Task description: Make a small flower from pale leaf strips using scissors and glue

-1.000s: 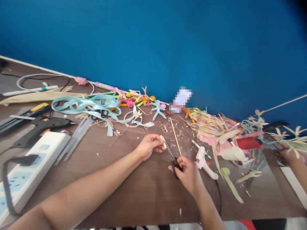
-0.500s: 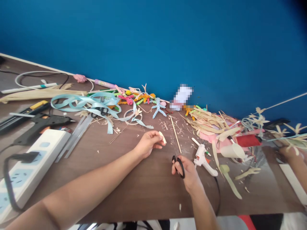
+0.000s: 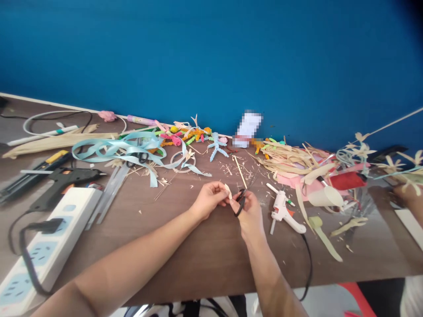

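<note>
My left hand pinches a small cream strip, maybe corn husk, between thumb and fingertips above the middle of the table. Close beside it, my right hand is closed on a pair of black-handled scissors, whose blades point up and away to the right. The fingertips of my right hand are at the lower end of the strip; whether they grip it I cannot tell. Beyond the hands, a thin pale stick lies among cream scraps.
At left are a white power strip, a black glue gun and light-blue ribbon. A white glue gun with a cable lies right of my hands, before heaped husk strips. A co-worker's arm shows at far right.
My right hand has moved up and left with the scissors, meeting my left hand at the strip. The scissors' blades have swung from pointing up-left to pointing up-right. The view has shifted slightly.
</note>
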The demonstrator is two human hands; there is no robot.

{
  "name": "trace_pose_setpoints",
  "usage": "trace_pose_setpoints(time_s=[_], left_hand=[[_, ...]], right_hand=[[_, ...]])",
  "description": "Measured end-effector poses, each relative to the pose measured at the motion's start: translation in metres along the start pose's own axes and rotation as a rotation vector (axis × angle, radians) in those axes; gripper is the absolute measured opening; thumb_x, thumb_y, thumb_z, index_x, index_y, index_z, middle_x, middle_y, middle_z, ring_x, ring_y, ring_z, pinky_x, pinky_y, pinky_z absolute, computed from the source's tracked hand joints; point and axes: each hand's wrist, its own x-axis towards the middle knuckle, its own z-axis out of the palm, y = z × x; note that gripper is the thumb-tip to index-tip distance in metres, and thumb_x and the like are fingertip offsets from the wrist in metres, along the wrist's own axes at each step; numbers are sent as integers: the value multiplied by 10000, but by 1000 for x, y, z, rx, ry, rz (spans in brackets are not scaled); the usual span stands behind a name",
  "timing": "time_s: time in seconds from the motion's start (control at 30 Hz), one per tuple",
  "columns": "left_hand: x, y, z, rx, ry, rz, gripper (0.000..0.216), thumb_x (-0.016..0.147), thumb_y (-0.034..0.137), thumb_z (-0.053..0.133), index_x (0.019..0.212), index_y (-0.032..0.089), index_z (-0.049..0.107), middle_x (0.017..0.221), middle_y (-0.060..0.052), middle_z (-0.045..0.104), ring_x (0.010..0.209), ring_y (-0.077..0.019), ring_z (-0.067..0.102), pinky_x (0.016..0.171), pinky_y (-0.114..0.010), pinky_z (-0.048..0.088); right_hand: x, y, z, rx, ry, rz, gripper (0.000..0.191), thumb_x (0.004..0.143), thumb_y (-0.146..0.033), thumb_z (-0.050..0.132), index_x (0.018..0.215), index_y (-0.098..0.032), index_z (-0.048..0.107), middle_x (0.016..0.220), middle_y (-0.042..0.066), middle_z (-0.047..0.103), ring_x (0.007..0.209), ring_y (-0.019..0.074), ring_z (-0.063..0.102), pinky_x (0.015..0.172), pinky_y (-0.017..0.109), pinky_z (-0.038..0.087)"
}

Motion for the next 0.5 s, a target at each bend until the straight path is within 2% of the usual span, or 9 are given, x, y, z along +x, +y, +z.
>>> trace_pose_setpoints(time_s=[0.17, 0.37, 0.5], left_hand=[[1, -2, -2, 20, -11, -23, 189, 616, 258, 645, 652, 120, 521, 549, -12, 586, 506, -96, 566, 461, -174, 439], [1, 1, -5, -21, -72, -60, 241, 680, 289, 568, 857, 128, 549, 691, -41, 620, 571, -114, 587, 469, -184, 451], [1, 1, -3, 72, -66, -59, 274, 627, 303, 645, 813, 123, 553, 649, -21, 590, 564, -103, 569, 463, -173, 446]], right_hand=[[6, 3, -3, 37, 10, 63, 248, 590, -242, 636, 734, -196, 440, 645, -33, 545, 589, 111, 522, 564, 232, 405], [13, -4, -12, 79, -31, 105, 248, 563, -246, 647, 715, -180, 463, 627, -39, 535, 553, 91, 482, 518, 208, 361], [13, -6, -15, 19, -58, 103, 264, 557, -265, 650, 713, -186, 453, 608, -39, 541, 553, 103, 496, 519, 219, 371]])
